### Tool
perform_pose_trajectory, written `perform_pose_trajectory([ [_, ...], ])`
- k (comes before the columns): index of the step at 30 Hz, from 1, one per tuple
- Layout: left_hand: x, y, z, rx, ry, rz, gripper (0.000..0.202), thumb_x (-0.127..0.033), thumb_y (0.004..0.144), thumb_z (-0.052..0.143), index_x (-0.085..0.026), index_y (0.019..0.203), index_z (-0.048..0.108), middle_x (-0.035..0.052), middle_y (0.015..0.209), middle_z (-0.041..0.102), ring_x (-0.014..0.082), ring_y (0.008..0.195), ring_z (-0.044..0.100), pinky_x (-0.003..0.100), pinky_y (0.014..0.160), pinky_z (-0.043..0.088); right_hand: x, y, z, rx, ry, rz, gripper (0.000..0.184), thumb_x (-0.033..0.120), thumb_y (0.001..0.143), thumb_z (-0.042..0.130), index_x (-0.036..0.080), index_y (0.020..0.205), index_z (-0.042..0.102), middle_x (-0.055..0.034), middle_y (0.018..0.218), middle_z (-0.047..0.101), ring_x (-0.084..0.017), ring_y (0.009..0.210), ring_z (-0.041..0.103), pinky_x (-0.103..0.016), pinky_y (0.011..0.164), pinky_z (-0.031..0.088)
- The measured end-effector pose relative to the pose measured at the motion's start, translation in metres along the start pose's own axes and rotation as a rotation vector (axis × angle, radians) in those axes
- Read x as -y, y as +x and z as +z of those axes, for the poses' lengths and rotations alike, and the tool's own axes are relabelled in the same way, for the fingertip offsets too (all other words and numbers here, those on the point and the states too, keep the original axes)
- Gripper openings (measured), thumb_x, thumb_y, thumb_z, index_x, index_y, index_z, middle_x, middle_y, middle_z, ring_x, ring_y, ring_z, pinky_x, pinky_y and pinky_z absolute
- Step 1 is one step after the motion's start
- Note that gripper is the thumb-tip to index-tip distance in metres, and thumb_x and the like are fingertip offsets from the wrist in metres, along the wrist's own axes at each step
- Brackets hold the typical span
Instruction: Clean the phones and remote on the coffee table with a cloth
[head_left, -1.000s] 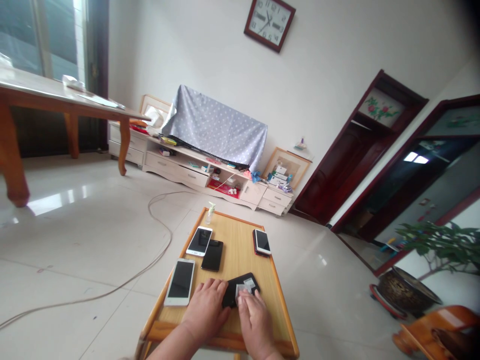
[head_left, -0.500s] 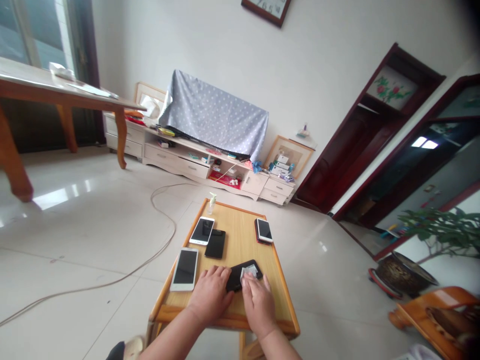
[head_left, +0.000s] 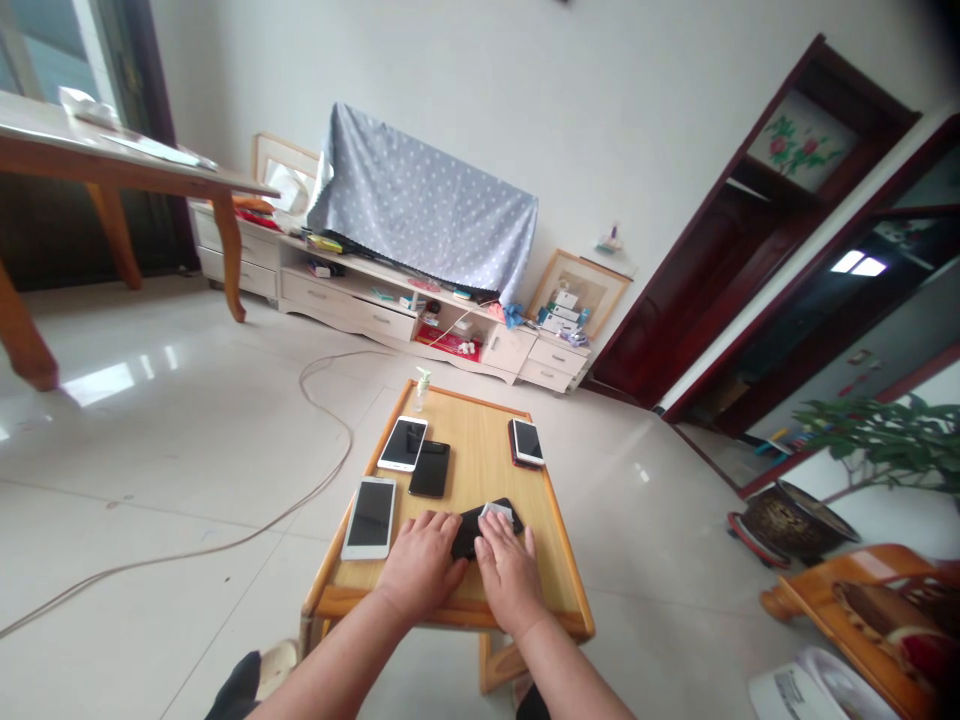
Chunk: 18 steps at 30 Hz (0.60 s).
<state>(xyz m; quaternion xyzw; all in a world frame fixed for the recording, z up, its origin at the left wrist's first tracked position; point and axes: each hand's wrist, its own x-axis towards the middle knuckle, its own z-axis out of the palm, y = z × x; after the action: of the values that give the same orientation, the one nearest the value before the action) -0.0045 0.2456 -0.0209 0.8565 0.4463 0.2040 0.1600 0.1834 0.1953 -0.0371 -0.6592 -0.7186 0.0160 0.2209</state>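
A black smartphone [head_left: 466,532] lies at an angle near the close end of a small wooden table [head_left: 487,425]. My left hand [head_left: 421,562] is closed on its left end, with the fingertips and thumb at the phone's edge. Under the fingers of my right hand [head_left: 511,575] a small white wipe [head_left: 496,511] is pressed against the phone's face. The palm and fingers cover part of the phone. Left of my hands lies a white phone [head_left: 370,516] with a dark screen. Farther off are another black phone [head_left: 430,470] and a second white phone [head_left: 403,443].
A clear pump bottle [head_left: 421,390] stands at the table's far left corner. Stacked phones [head_left: 526,442] lie by the right edge. A cable [head_left: 330,480] runs over the floor at left. A wooden chair [head_left: 847,600] and a white bucket [head_left: 795,690] stand at right.
My right hand and the wipe have slid slightly toward the phone's far edge, with the fingers now flatter over it. My left hand stays on the phone. The camera view has tilted down a little.
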Motion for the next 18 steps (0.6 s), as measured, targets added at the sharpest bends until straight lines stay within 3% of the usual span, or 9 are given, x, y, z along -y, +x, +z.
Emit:
perform_pose_trajectory([
  [3,0.0001,0.0002,-0.0001,0.002,-0.006,0.004,0.050,-0.037,0.085,0.060,-0.024,0.132,0.053,0.0085,0.128,0.064,0.0289,0.121,0.052,0.041,0.101,0.037,0.0019,0.0007,-0.0030,0.064,0.027,-0.106,0.042,0.036,0.108,0.035,0.031,0.144,0.056,-0.0047,0.147,0.056,-0.026,0.143,0.045,-0.062,0.121,0.021],
  [8,0.0003,0.0005,-0.0003,0.011,0.002,-0.002,0.051,-0.036,0.083,0.061,-0.024,0.132,0.052,0.0090,0.128,0.063,0.0290,0.122,0.052,0.041,0.102,0.037,0.0001,-0.0050,-0.0017,-0.095,0.057,-0.085,0.040,0.028,0.107,0.034,0.026,0.121,0.072,-0.0058,0.126,0.072,-0.022,0.125,0.063,-0.053,0.123,0.024],
  [11,0.0001,0.0003,-0.0005,0.010,-0.001,-0.008,0.052,-0.036,0.083,0.062,-0.024,0.133,0.052,0.0086,0.129,0.063,0.0286,0.121,0.052,0.041,0.102,0.037,0.0006,-0.0034,-0.0001,-0.082,0.014,-0.063,0.039,0.032,0.107,0.036,0.027,0.128,0.069,-0.0067,0.134,0.068,-0.025,0.131,0.059,-0.056,0.121,0.029],
  [14,0.0003,-0.0002,-0.0009,0.008,-0.010,-0.009,0.052,-0.035,0.082,0.061,-0.025,0.132,0.053,0.0078,0.128,0.064,0.0283,0.121,0.052,0.041,0.102,0.038,0.0016,-0.0013,-0.0009,-0.006,-0.014,-0.115,0.040,0.035,0.107,0.038,0.030,0.139,0.061,-0.0055,0.142,0.062,-0.026,0.138,0.052,-0.061,0.120,0.026],
  [18,0.0014,-0.0011,-0.0008,-0.002,-0.014,0.010,0.050,-0.033,0.082,0.059,-0.025,0.131,0.053,0.0080,0.130,0.064,0.0285,0.123,0.051,0.041,0.103,0.037,-0.0004,-0.0029,0.0004,-0.064,-0.068,-0.113,0.041,0.033,0.106,0.038,0.028,0.141,0.060,-0.0076,0.144,0.059,-0.026,0.140,0.050,-0.059,0.122,0.024],
])
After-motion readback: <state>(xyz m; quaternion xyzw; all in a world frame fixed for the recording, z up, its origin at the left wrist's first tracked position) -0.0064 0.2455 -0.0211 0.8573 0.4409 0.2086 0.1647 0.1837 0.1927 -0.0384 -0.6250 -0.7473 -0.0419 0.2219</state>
